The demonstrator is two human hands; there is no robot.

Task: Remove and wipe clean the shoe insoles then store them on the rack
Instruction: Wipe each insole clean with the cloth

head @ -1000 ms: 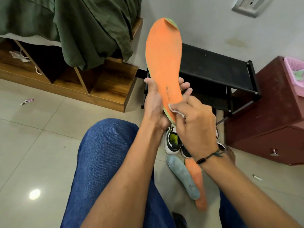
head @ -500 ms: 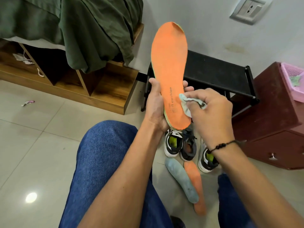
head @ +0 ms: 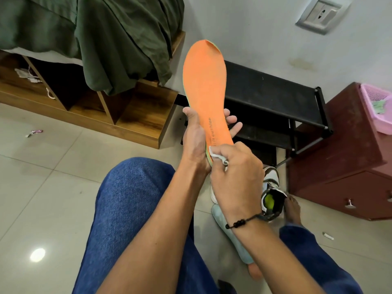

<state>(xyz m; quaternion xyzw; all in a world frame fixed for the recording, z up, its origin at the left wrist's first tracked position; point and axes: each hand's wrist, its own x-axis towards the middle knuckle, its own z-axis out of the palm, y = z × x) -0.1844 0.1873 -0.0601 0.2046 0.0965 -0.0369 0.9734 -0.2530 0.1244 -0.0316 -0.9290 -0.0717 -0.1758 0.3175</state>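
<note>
Home bedroom, floor level: a wooden bed frame with open cubby compartments (head: 135, 115) under a rumpled dark green bedsheet (head: 101, 39), glossy pale tiled floor (head: 42, 183), and a plain white wall with a grey wall socket plate (head: 322, 14). A low black metal-and-fabric shoe rack (head: 275, 96) stands against the wall between the bed and a dark red wooden drawer cabinet (head: 350, 166) that carries a pink plastic basket (head: 375, 107). White-and-black sneakers (head: 272, 194) and loose shoe insoles (head: 231, 236) on the tiles, small litter scraps (head: 34, 133) too; domestic, lived-in.
</note>
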